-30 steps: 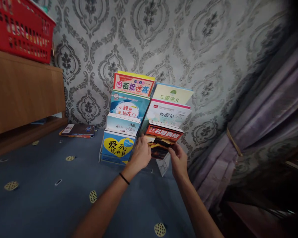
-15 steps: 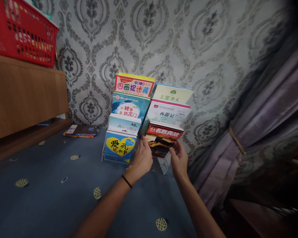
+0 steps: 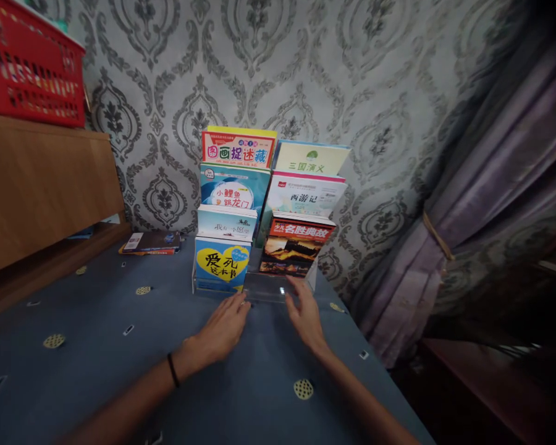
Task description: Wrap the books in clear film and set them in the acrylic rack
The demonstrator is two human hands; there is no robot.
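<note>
Book rack [image 3: 278,290], clear plastic, stands on a blue spotted tabletop [image 3: 97,371] against a grey damask wall [image 3: 352,80], with a purple curtain [image 3: 491,204] at right. It carries 8 books in 2 stepped columns of 4. Lowest right is a red-titled book [image 3: 294,247] with a dusky landscape cover. Left hand [image 3: 222,327] and right hand [image 3: 306,312] lie open, fingers loose, holding nothing, just before the rack's front lip.

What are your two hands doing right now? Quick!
Left hand: open, flat, empty, fingertips near the clear book stand.
Right hand: open, empty, fingertips at the stand's front edge.
</note>
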